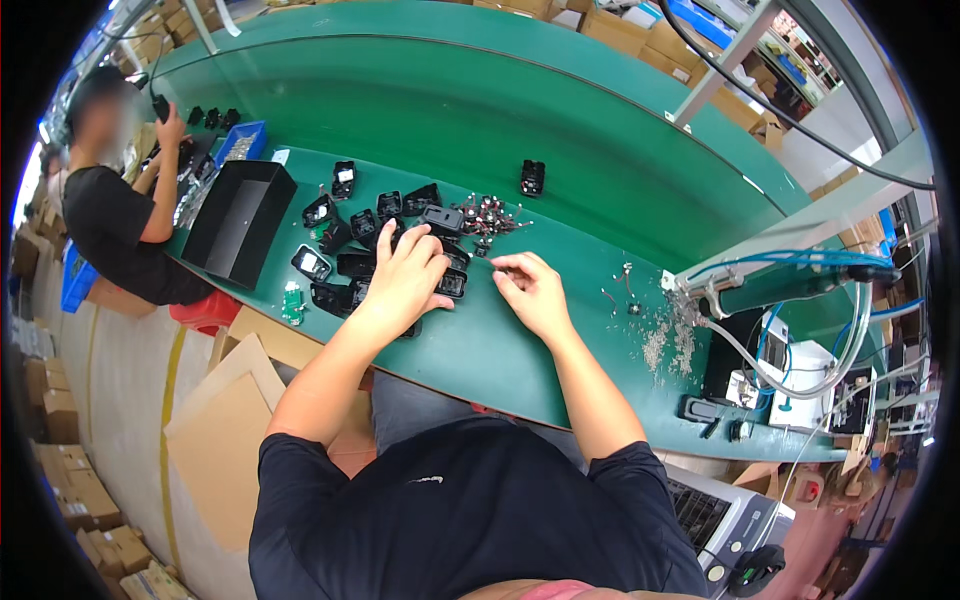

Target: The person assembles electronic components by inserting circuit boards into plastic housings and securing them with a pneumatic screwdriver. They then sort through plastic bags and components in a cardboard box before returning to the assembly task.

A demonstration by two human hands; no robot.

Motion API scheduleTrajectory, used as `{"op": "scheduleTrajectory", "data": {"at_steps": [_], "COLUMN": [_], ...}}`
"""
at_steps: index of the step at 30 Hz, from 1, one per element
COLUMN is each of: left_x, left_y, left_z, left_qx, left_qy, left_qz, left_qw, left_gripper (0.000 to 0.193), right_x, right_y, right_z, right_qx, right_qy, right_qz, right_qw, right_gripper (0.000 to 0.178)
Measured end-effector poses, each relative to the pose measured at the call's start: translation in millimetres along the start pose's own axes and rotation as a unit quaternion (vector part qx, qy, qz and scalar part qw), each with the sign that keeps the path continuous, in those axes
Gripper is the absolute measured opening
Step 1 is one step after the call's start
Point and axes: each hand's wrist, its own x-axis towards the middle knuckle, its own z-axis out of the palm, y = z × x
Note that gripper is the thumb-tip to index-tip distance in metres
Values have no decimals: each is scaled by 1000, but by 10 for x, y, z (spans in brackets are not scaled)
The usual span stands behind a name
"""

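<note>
My left hand (405, 275) reaches over a cluster of black plastic parts, thumb and forefinger at opposite edges of a small open black plastic housing (454, 284). Its other fingers stretch over neighbouring pieces, partly hiding them. Just to the right, my right hand (535, 298) has thumb and forefinger drawn together in a pinch; whatever is between the tips is too small to name. Beyond the hands lies a heap of small wired components (490, 218). A closed-looking black housing (443, 218) rests beside that heap. Several more open housings (312, 263) surround my left hand.
A black open box (240, 222) stands left on the green bench (590, 365), with green circuit boards (293, 303) nearer me. A lone black housing (532, 178) sits farther back. At right, a mounted cylindrical tool (780, 288) overhangs scattered bits (668, 340). A co-worker (120, 205) sits at far left.
</note>
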Motion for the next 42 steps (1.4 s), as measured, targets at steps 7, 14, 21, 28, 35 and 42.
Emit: {"op": "scheduleTrajectory", "data": {"at_steps": [7, 14, 21, 28, 35, 42], "left_x": [-137, -472, -350, -326, -313, -315], "left_y": [453, 1045, 1265, 1284, 1404, 1550], "left_z": [-297, 382, 351, 348, 309, 436], "left_qx": [-434, -914, -873, -887, -768, -602], "left_qy": [-36, -136, -142, -90, -1, 127], "left_qz": [-48, -257, -224, -210, -144, -24], "left_qw": [899, 284, 410, 401, 624, 788], "left_gripper": [66, 45, 50, 63, 64, 56], "right_x": [-900, -1417, -1502, -1395, -1349, -1330], "right_y": [-100, -110, -482, -622, -716, -660], "right_z": [-607, -770, -732, -738, -676, -509], "right_qx": [-40, 280, 363, 83, -47, 5], "right_qy": [70, 124, 116, 93, 125, 179], "right_qz": [85, 171, 134, 72, 46, 76], "right_qw": [993, 937, 915, 990, 990, 981], "right_gripper": [18, 20, 38, 12, 9, 8]}}
